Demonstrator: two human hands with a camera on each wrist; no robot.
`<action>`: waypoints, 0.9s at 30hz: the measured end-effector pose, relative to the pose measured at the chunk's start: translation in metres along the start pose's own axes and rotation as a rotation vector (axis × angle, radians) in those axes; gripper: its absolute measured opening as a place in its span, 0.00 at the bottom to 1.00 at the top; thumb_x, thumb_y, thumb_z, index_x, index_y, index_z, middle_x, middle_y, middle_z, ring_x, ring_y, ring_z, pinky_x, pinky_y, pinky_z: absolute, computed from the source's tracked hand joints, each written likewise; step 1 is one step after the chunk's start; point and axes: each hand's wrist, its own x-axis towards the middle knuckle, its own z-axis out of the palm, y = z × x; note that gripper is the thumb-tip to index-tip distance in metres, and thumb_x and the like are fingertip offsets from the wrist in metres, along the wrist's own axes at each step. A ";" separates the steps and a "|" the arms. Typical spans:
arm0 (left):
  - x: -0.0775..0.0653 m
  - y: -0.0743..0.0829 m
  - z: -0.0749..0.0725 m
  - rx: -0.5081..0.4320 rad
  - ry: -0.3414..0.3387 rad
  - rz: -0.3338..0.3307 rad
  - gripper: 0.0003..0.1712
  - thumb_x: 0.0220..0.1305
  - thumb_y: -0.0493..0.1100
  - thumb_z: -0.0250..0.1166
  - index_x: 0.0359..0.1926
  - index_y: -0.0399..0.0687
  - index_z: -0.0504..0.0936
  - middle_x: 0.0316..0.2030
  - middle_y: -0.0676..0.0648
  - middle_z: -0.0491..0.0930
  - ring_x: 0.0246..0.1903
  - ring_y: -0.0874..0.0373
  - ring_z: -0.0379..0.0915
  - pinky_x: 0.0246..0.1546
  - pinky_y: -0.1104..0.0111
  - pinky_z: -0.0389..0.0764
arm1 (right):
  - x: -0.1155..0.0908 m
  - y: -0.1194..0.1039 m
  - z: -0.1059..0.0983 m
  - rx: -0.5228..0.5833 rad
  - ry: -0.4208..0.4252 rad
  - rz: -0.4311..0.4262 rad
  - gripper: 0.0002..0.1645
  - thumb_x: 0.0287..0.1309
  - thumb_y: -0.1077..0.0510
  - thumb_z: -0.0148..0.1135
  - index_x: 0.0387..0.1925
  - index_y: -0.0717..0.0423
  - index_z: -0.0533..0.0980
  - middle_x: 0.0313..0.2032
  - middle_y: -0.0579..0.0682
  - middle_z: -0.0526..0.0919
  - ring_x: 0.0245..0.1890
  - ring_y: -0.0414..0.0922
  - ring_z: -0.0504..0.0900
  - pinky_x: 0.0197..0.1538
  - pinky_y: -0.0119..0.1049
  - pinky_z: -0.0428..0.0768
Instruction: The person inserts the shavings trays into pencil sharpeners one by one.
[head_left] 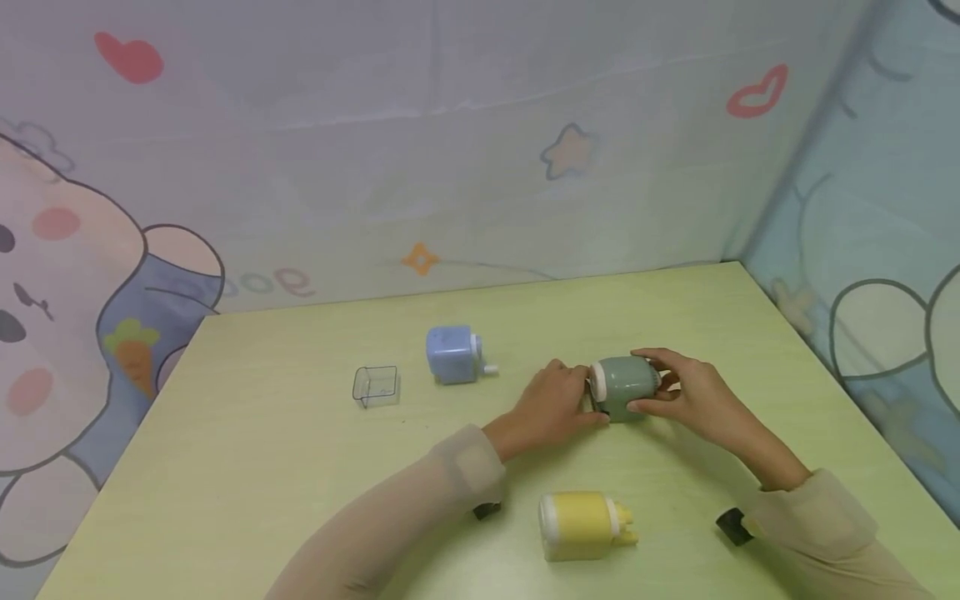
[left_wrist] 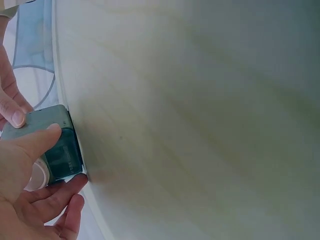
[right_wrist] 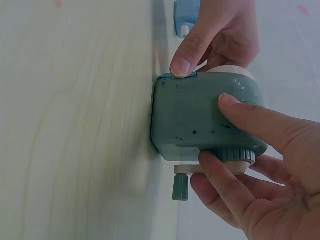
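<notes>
A green crank pencil sharpener (head_left: 626,385) lies at the right of the table, between both hands. My right hand (head_left: 697,392) grips its body from the crank side; in the right wrist view the thumb presses on the body and the fingers curl by the ridged dial and crank (right_wrist: 189,170). On the opposite side, the one with the white ring, my left hand (head_left: 553,400) holds the sharpener between thumb and fingers. The left wrist view shows its dark see-through shavings drawer (left_wrist: 65,154) between that thumb and the fingers.
A blue sharpener (head_left: 452,357) with a white crank stands left of the hands. Beside it is a clear open drawer (head_left: 377,383). Nearer the front, between the forearms, lies a yellow sharpener (head_left: 583,525). A printed cloth wall (head_left: 480,183) rises behind the table.
</notes>
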 end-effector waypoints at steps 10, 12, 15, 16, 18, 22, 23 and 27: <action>0.001 -0.002 0.003 -0.029 0.000 -0.005 0.36 0.52 0.65 0.61 0.51 0.42 0.72 0.38 0.53 0.75 0.35 0.61 0.63 0.35 0.74 0.66 | 0.000 -0.002 -0.001 0.006 -0.013 0.013 0.37 0.43 0.56 0.71 0.56 0.59 0.67 0.39 0.56 0.76 0.31 0.46 0.76 0.29 0.34 0.77; 0.001 -0.002 0.003 -0.022 -0.002 -0.006 0.37 0.53 0.66 0.61 0.52 0.42 0.71 0.39 0.53 0.75 0.36 0.61 0.63 0.35 0.73 0.66 | 0.000 -0.002 -0.001 0.002 -0.016 0.016 0.38 0.43 0.56 0.71 0.56 0.60 0.66 0.38 0.56 0.76 0.31 0.46 0.76 0.29 0.34 0.77; 0.001 -0.002 0.003 -0.010 -0.008 -0.007 0.37 0.53 0.66 0.60 0.53 0.43 0.70 0.41 0.52 0.75 0.37 0.60 0.63 0.36 0.73 0.67 | 0.000 -0.002 0.000 -0.015 -0.021 0.022 0.38 0.43 0.57 0.71 0.57 0.61 0.65 0.37 0.57 0.76 0.31 0.46 0.76 0.29 0.33 0.77; 0.001 -0.002 0.003 -0.006 -0.008 -0.005 0.37 0.53 0.66 0.60 0.53 0.43 0.70 0.41 0.53 0.75 0.36 0.60 0.63 0.36 0.72 0.67 | 0.000 -0.002 0.000 -0.023 -0.022 0.025 0.39 0.43 0.57 0.71 0.57 0.62 0.65 0.37 0.57 0.76 0.31 0.46 0.76 0.29 0.33 0.77; 0.001 -0.003 0.004 -0.003 -0.005 -0.002 0.37 0.53 0.66 0.60 0.53 0.43 0.70 0.41 0.53 0.75 0.36 0.60 0.63 0.35 0.72 0.67 | -0.001 -0.003 0.001 -0.033 -0.026 0.029 0.40 0.44 0.58 0.71 0.58 0.62 0.64 0.36 0.56 0.76 0.31 0.46 0.76 0.30 0.33 0.77; 0.001 -0.004 0.005 -0.002 0.007 0.003 0.36 0.53 0.67 0.60 0.52 0.44 0.70 0.38 0.55 0.73 0.35 0.61 0.63 0.34 0.72 0.66 | -0.003 -0.004 0.000 -0.054 -0.041 0.043 0.44 0.44 0.57 0.71 0.60 0.65 0.61 0.36 0.56 0.77 0.33 0.47 0.76 0.30 0.34 0.77; 0.001 -0.004 0.006 -0.003 0.010 0.003 0.36 0.53 0.67 0.60 0.52 0.45 0.70 0.38 0.56 0.73 0.35 0.61 0.63 0.34 0.72 0.66 | -0.003 -0.004 -0.001 -0.058 -0.047 0.051 0.45 0.44 0.56 0.71 0.61 0.66 0.60 0.36 0.56 0.77 0.33 0.48 0.77 0.30 0.34 0.77; 0.001 -0.004 0.007 -0.016 0.013 0.005 0.35 0.53 0.67 0.60 0.51 0.46 0.70 0.37 0.57 0.72 0.35 0.61 0.62 0.34 0.72 0.65 | -0.009 -0.004 -0.002 -0.092 -0.045 0.088 0.48 0.43 0.55 0.71 0.62 0.68 0.57 0.42 0.61 0.75 0.36 0.50 0.77 0.31 0.36 0.77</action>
